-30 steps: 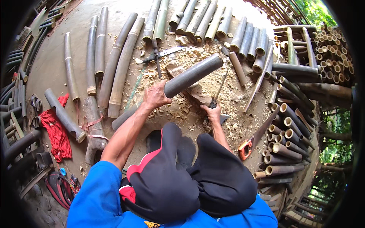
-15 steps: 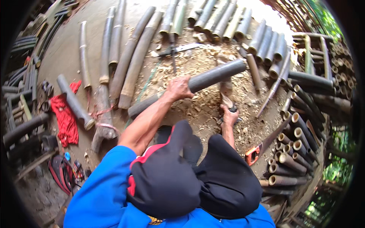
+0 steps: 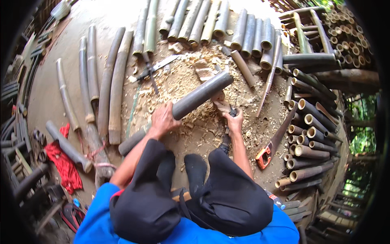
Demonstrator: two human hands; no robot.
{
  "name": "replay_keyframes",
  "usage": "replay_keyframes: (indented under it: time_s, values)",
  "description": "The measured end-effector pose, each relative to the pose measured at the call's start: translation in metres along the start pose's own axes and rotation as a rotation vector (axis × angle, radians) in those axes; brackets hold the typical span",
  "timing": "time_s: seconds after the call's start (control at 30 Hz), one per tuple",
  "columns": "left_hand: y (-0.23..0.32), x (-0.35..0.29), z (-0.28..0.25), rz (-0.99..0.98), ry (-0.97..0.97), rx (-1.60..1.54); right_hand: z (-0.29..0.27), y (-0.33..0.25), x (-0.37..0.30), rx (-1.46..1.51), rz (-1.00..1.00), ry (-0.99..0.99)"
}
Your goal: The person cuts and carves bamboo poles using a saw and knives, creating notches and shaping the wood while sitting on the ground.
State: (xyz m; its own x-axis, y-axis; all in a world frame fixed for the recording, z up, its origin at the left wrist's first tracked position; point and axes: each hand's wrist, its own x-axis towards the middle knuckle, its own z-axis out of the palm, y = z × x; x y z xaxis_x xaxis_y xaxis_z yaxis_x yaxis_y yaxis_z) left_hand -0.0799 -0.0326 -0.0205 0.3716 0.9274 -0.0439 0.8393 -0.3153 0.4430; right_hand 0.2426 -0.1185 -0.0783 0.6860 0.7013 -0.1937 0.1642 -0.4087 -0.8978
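A dark bamboo tube (image 3: 203, 94) slants across the middle, its far end raised toward the right. My left hand (image 3: 163, 120) is wrapped round it near the middle, and its lower end shows past my left wrist. To the right of the tube, my right hand (image 3: 235, 122) is closed round a dark-handled tool (image 3: 224, 143), whose kind I cannot make out. Just beyond that hand a pale wooden block (image 3: 203, 70) stands among the shavings, partly hidden by the tube.
Wood shavings (image 3: 162, 96) cover the ground ahead, with a long-bladed knife (image 3: 160, 64) on them. An orange-handled saw (image 3: 265, 156) lies at right beside stacked bamboo tubes (image 3: 306, 151). More bamboo lengths (image 3: 201, 22) lie across the far side. A red cloth (image 3: 65, 166) lies at left.
My view has turned, so the surroundings sit further left. The right hand has come closer to the bamboo tube, and the tool in it has turned. My left hand keeps its hold.
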Motion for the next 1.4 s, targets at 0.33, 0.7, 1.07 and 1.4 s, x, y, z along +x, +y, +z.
replay_keyframes:
  time_s: [0.33,0.7,1.07,1.4]
  values:
    - [0.007,-0.008,-0.004,-0.059,-0.015,0.061,-0.014,-0.103,-0.012,-0.434,-0.136,-0.262]
    - [0.008,-0.018,0.013,-0.025,0.109,0.159,-0.004,-0.114,-0.004,-0.602,-0.252,-0.458]
    - [0.004,-0.012,0.016,-0.042,0.055,0.117,-0.028,-0.084,0.046,-0.755,-0.284,-0.276]
    - [0.012,-0.018,0.025,0.008,0.111,0.162,-0.045,-0.112,0.061,-0.644,-0.052,-0.109]
